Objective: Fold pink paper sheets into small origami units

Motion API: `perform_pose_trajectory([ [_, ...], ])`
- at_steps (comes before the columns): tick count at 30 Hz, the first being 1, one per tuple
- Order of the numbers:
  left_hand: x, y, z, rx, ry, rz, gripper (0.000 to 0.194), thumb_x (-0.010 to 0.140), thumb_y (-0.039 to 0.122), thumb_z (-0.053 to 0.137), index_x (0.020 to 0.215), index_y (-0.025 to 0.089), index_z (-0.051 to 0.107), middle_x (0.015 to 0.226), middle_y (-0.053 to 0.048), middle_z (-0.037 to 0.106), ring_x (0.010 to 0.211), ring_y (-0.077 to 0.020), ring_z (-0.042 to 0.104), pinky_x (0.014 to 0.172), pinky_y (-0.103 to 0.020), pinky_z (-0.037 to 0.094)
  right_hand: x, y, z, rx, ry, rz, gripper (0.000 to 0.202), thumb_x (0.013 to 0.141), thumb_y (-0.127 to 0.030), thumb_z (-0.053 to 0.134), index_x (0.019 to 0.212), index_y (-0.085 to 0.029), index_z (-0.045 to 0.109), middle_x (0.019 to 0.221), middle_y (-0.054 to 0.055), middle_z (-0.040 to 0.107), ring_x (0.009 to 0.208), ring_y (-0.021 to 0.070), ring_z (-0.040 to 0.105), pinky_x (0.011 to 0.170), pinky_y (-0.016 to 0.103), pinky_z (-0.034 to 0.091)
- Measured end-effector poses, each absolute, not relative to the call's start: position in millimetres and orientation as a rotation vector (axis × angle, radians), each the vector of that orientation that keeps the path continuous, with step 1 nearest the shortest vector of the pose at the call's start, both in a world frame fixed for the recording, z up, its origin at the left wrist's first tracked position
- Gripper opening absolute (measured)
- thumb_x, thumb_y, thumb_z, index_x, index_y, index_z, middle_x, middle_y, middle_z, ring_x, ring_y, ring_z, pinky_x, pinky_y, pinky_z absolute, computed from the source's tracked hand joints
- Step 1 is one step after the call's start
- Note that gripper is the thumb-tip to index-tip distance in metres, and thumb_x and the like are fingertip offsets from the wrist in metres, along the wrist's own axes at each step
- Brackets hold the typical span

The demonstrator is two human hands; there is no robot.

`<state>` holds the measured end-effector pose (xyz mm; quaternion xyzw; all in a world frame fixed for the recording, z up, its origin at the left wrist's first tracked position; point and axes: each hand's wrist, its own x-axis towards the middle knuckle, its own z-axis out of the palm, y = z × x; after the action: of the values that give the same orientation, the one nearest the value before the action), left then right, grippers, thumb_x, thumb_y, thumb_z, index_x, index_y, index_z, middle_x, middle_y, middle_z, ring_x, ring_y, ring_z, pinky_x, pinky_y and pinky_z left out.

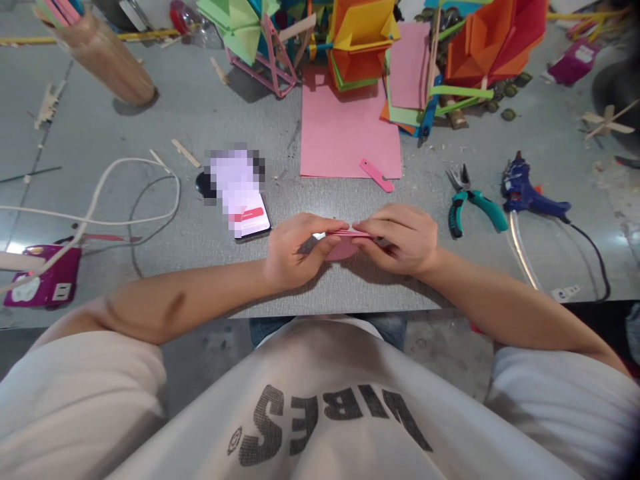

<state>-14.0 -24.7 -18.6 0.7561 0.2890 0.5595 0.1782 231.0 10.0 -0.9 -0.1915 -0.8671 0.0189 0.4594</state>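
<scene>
Pink paper (pixel 343 249) in both hands (pixel 293 252) (pixel 406 239), "VIBES" shirt (pixel 360 443)

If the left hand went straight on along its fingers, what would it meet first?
Beyond the folded pink paper it pinches, the left hand would probably meet the fingertips of the right hand, across a small gap; depth is unclear here.

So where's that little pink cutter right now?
In the head view, the pink cutter lies just beyond the hands, right of center, across the near edge of the pink paper.
</scene>
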Motion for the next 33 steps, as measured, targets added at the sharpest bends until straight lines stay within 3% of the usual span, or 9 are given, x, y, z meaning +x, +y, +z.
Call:
perform_pose_trajectory([
  [10,-14,-23,-16,2.144,0.825,1.627,0.015,0.109,0.018,0.076,0.119,0.024,0.085,0.104,-0.004,0.092,0.082,-0.0134,0.084,0.077,-0.025,0.062,224,8,-10,-0.470,-2.002,0.315,0.009,0.102,-0.020,0.084,0.101,-0.025,0.076,0.081,-0.002,0.074,0.067,0.0142,0.067,0.056,0.029,0.053],
  [17,-13,-24,-11,2.199,0.809,1.605,0.011,0.111,0.021,0.073,0.111,0.023,0.084,0.093,-0.001,0.089,0.075,-0.0128,0.081,0.073,-0.025,0.060,213,4,-12,-0.443,-1.860,0.429,0.014,0.099,-0.019,0.088,0.110,-0.025,0.082,0.085,-0.001,0.078,0.071,0.0139,0.070,0.063,0.027,0.060],
  [27,-14,-30,0,2.259,0.728,1.481,0.013,0.106,0.019,0.079,0.118,0.022,0.081,0.106,-0.004,0.092,0.083,-0.0150,0.087,0.080,-0.025,0.066,214,-3,-6,-0.341,-1.886,0.561,0.014,0.099,-0.013,0.085,0.102,-0.023,0.077,0.085,0.000,0.077,0.073,0.0133,0.074,0.067,0.024,0.062],
  [33,-16,-33,-1,2.162,0.679,1.473,0.009,0.106,0.019,0.077,0.113,0.023,0.078,0.103,-0.005,0.092,0.106,-0.0226,0.091,0.086,-0.030,0.072,219,-3,1,-0.287,-1.906,0.511,0.014,0.099,-0.013,0.083,0.107,-0.024,0.079,0.087,0.000,0.078,0.073,0.0131,0.074,0.067,0.025,0.063],
])
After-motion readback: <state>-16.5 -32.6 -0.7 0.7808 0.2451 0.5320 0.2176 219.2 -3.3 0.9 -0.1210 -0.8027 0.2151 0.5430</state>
